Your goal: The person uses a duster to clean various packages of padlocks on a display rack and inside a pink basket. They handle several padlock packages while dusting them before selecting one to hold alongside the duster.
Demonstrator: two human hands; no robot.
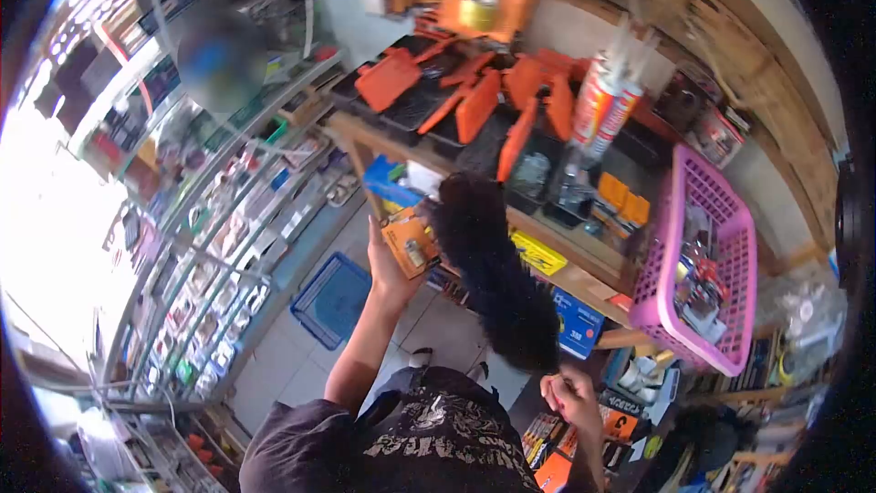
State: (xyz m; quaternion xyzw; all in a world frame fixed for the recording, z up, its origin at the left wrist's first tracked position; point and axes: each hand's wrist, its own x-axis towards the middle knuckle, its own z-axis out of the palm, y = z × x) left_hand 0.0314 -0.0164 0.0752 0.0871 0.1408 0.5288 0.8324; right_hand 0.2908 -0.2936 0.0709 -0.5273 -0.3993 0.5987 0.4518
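"What is taking up the most room?"

"The wooden tabletop [365, 135] is stretching across the far side, carrying flat, orange plates [479, 110] that are leaning in dark bins. At its right end a pink plastic basket [659, 274] is showing slotted walls and a jumble inside."

"And the duster [497, 274]?"

"It is spanning the gap between the hands, its long axis slanting from near right to far left. It is looking soft, black and shaggy, a thick roll of fluff. The right hand [570, 394] is sitting at its near end; the far end is reaching just beside the box [409, 242]. Whether they are touching, I'm not able to tell."

"Which hand is having the box?"

"The left hand [388, 265], left of the duster. The box is looking like orange printed card, square-edged, tilting. The thumb is lying along its left side; the other fingers are hiding behind."

"And the right fingers?"

"They are curling tightly around the duster's handle, mostly covering it."
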